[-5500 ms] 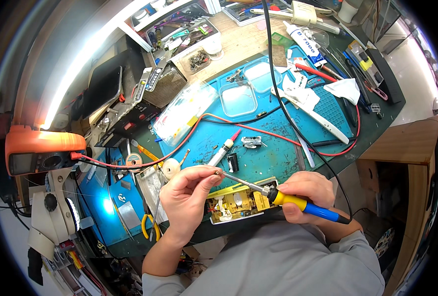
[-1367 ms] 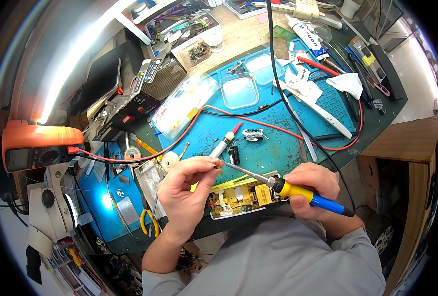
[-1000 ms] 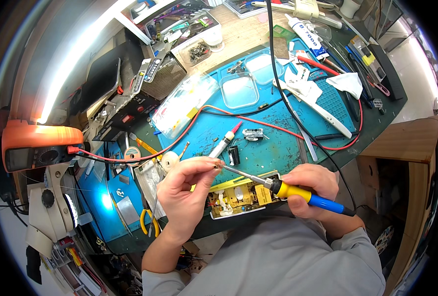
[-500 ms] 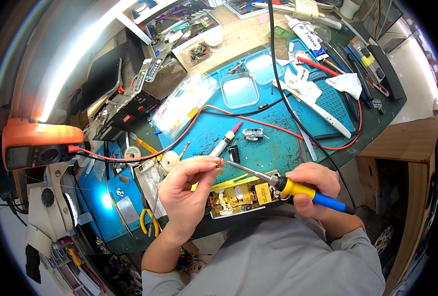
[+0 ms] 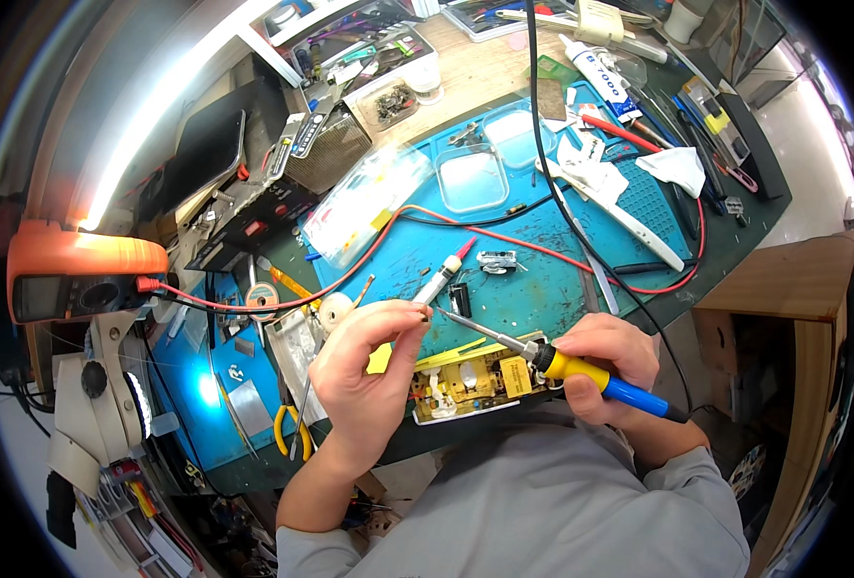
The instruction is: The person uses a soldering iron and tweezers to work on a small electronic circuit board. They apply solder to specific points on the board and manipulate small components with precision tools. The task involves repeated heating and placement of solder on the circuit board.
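My right hand [image 5: 612,361] grips a soldering iron [image 5: 568,367] by its yellow and blue handle, its metal tip pointing up and left toward my left hand [image 5: 362,371]. The left thumb and forefinger are pinched on something tiny, too small to name, with a narrow gap between it and the tip. Below the iron lies a circuit board [image 5: 485,383] in a pale casing, close to my body. Just beyond the fingertips are a syringe with a pink tip [image 5: 439,280], a black cylindrical part [image 5: 459,301] and a small silver-and-black part [image 5: 497,261] on the blue mat [image 5: 543,289].
An orange multimeter [image 5: 85,275] stands at the left, its red lead [image 5: 340,279] crossing the mat. A black cable [image 5: 540,125] hangs across the right side. Clear plastic boxes [image 5: 472,179], white tweezers [image 5: 629,217] and yellow-handled pliers [image 5: 281,431] lie around.
The iron's tip has drawn slightly away from the left fingertips, leaving a small gap. Both hands keep their grips, and the whole view has shifted a little.
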Demonstrator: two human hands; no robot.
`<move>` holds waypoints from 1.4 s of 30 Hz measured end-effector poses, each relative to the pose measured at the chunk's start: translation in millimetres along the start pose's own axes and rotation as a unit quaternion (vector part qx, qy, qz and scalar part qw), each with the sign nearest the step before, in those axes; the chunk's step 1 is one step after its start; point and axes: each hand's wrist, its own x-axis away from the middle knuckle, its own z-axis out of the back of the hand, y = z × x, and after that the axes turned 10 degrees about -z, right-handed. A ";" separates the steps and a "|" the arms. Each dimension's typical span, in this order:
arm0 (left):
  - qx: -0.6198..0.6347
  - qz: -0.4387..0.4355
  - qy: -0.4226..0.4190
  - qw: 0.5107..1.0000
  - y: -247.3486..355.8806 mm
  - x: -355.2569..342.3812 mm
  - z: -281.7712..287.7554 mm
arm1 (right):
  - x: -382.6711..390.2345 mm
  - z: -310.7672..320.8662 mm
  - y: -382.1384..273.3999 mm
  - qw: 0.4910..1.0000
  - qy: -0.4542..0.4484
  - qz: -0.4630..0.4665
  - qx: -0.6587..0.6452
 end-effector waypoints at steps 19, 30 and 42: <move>-0.031 -0.020 -0.012 0.999 0.4 -1.4 3.0 | -4.0 0.1 0.2 0.999 -0.029 0.033 0.014; -0.001 -0.024 -0.046 0.999 -5.0 2.2 7.9 | -3.6 1.2 -0.1 0.999 -0.025 0.026 0.025; 0.279 0.189 -0.015 0.941 0.5 -2.3 13.5 | -1.5 2.5 -4.7 0.999 0.016 -0.013 0.027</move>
